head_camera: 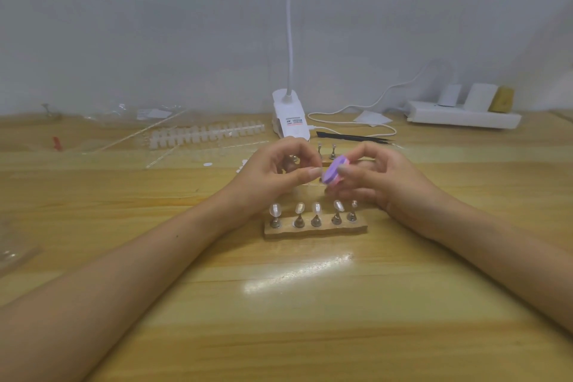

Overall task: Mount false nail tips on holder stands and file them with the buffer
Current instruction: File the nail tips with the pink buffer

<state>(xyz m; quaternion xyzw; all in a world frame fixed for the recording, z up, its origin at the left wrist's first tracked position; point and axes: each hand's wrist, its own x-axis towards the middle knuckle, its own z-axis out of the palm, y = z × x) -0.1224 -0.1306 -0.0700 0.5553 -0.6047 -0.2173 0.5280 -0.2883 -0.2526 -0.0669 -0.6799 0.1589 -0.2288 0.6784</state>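
My right hand (369,177) grips a small purple and pink buffer (334,171) above the table's middle. My left hand (279,174) is raised beside it, with thumb and fingers pinched together at the buffer's left edge; what they hold is too small to make out. Below both hands a wooden base (314,229) carries a row of metal holder stands, and clear nail tips (316,209) sit on most of them. Behind my hands a second base shows two bare stands (326,150). A strip of loose white nail tips (204,135) lies at the back left.
A white clip lamp (290,116) with its cable stands at the back centre, black tweezers (353,137) beside it. A white power strip (463,116) with plugs is at the back right. Clear plastic packaging (124,127) lies at the back left, a small red object (56,143) further left.
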